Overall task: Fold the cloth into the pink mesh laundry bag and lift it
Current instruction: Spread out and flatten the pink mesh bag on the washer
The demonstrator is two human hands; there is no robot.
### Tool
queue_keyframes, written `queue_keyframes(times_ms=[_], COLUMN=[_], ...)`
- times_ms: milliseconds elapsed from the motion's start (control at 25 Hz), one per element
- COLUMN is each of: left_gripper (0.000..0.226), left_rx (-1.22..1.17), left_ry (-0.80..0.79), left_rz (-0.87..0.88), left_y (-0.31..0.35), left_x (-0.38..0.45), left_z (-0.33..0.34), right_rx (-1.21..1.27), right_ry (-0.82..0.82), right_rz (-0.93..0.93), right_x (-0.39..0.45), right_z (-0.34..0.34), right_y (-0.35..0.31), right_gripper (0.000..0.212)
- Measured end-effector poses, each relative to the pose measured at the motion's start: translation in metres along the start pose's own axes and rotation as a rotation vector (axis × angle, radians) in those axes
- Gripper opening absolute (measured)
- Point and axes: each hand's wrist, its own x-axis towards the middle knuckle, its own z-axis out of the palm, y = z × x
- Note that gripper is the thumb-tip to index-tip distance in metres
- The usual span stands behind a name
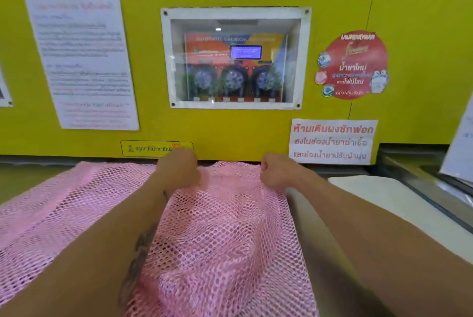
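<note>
Fists: left hand (179,167) and right hand (275,172) grip pink mesh bag (225,240) before yellow wall (230,127).

The mesh laundry bag (225,234) lies spread on the bench (399,204), its far edge at the wall panel (230,127). The left hand (179,168) and right hand (275,170) grip that edge side by side. The dispenser window (234,58) sits in the wall above them, a notice (332,141) to its lower right.

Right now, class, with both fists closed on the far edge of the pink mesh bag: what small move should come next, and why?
Probably raise both hands together. The left hand and right hand each grip the far edge of the pink mesh bag, which lies bulging on the surface.
</note>
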Motion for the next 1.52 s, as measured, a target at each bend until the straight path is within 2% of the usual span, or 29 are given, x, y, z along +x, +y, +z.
queue_keyframes(times_ms=[80,120,160,240,280,320,440,520,640,760,840,920,1000,1040,1120,1160,1240,1320,1360,1400,1440,1520], left_gripper=[0.013,0.018,0.026,0.047,0.054,0.056,0.044,0.029,0.010,0.008,0.021,0.031,0.039,0.044,0.047,0.041,0.027,0.030,0.033,0.036,0.039,0.036], left_rx=[-0.001,-0.030,-0.089,-0.221,-0.244,-0.245,-0.236,-0.241,-0.287,-0.222,-0.135,-0.109,-0.088,-0.071,-0.036,-0.036,-0.026,-0.003,-0.015,-0.041,-0.093,-0.307], left_ry=[0.135,0.120,0.031,-0.270,-0.371,-0.400,-0.312,-0.246,-0.225,-0.294,-0.410,-0.502,-0.513,-0.497,-0.460,-0.433,-0.291,-0.148,-0.140,-0.202,-0.339,-0.653], left_rz=[-0.007,-0.001,0.021,0.084,0.113,0.146,0.239,0.303,0.345,0.268,0.178,0.116,0.064,0.041,0.010,0.008,0.036,0.068,0.090,0.116,0.148,0.188], left_y=[0.010,0.017,0.022,0.028,0.028,0.026,0.020,0.016,0.019,0.027,0.030,0.033,0.032,0.031,0.025,0.023,0.021,0.026,0.033,0.041,0.052,0.073], left_x=[0.008,0.011,0.013,0.011,0.007,0.001,-0.023,-0.050,-0.112,-0.176,-0.206,-0.228,-0.244,-0.250,-0.259,-0.263,-0.264,-0.267,-0.268,-0.271,-0.276,-0.285], left_z=[-0.005,-0.006,-0.005,-0.002,-0.001,-0.003,-0.020,-0.041,-0.076,-0.097,-0.100,-0.098,-0.096,-0.097,-0.099,-0.100,-0.100,-0.108,-0.114,-0.121,-0.129,-0.143], right_rx=[0.004,-0.014,-0.049,-0.142,-0.184,-0.208,-0.213,-0.236,-0.162,-0.061,-0.065,-0.200,-0.375,-0.420,-0.423,-0.420,-0.396,-0.322,-0.288,-0.251,-0.220,-0.200], right_ry=[0.087,0.115,0.123,0.109,0.102,0.097,0.071,-0.030,-0.267,-0.509,-0.593,-0.560,-0.479,-0.452,-0.404,-0.368,-0.268,-0.206,-0.201,-0.230,-0.308,-0.563], right_rz=[0.023,0.033,0.046,0.062,0.064,0.053,-0.047,-0.174,-0.385,-0.558,-0.660,-0.715,-0.736,-0.753,-0.813,-0.850,-0.925,-0.985,-0.996,-0.981,-0.937,-0.785], right_x=[0.001,0.000,-0.001,-0.005,-0.006,-0.007,-0.017,-0.040,-0.085,-0.122,-0.140,-0.150,-0.154,-0.153,-0.150,-0.150,-0.151,-0.153,-0.153,-0.152,-0.151,-0.149], right_z=[-0.010,-0.014,-0.015,-0.013,-0.013,-0.016,-0.034,-0.048,-0.056,-0.055,-0.049,-0.037,-0.017,-0.007,0.006,0.008,0.005,-0.004,-0.012,-0.021,-0.033,-0.058], right_y=[0.004,0.006,0.008,0.012,0.015,0.017,0.015,0.004,-0.014,-0.033,-0.046,-0.056,-0.058,-0.057,-0.054,-0.053,-0.050,-0.047,-0.045,-0.042,-0.040,-0.035], right_gripper=[0.019,0.015,0.011,0.005,0.006,0.008,0.022,0.016,0.010,0.012,0.011,0.024,0.036,0.037,0.023,0.013,0.019,0.022,0.019,0.018,0.020,0.027])
